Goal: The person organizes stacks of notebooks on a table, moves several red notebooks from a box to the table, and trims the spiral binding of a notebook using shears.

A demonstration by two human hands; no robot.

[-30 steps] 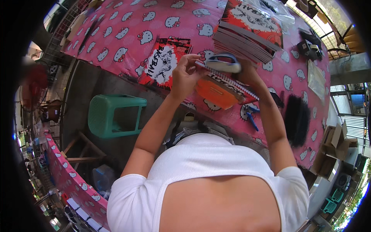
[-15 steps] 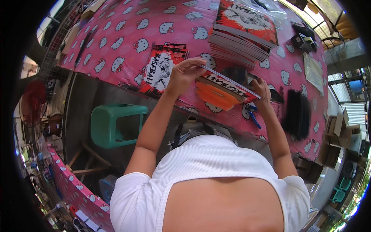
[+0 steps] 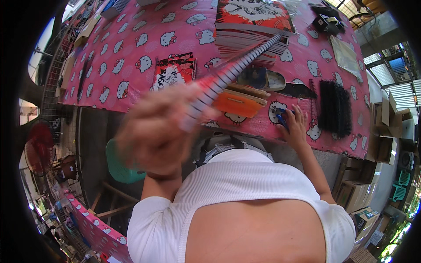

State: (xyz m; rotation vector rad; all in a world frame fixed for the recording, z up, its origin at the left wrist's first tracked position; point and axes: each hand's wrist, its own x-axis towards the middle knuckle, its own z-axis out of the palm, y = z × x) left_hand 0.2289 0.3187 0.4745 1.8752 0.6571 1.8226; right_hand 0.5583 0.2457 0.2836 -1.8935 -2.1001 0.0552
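Observation:
My left hand (image 3: 160,127), smeared by motion, is closed on one end of a red-and-white spiral notebook (image 3: 232,72). The notebook is tilted, its striped coil edge facing me and its far end over the book stack. At the table's front my right hand (image 3: 296,125) has its fingers and thumb around blue-handled pliers (image 3: 281,118), whose jaws are hard to make out. Between the hands stands an orange block with wooden edges (image 3: 241,104). A small pile of red-and-white notebooks (image 3: 173,72) lies left of the raised notebook.
A tall stack of red-covered books (image 3: 254,15) stands at the back of the pink patterned table (image 3: 144,39). Black plastic coils (image 3: 335,109) lie to the right, below a clear plastic packet (image 3: 346,57). A green stool (image 3: 118,164) stands below the table at left.
My left hand has brought the notebook nearer and swung it upright on a slant. The right hand has let go of the notebook and come down to the pliers.

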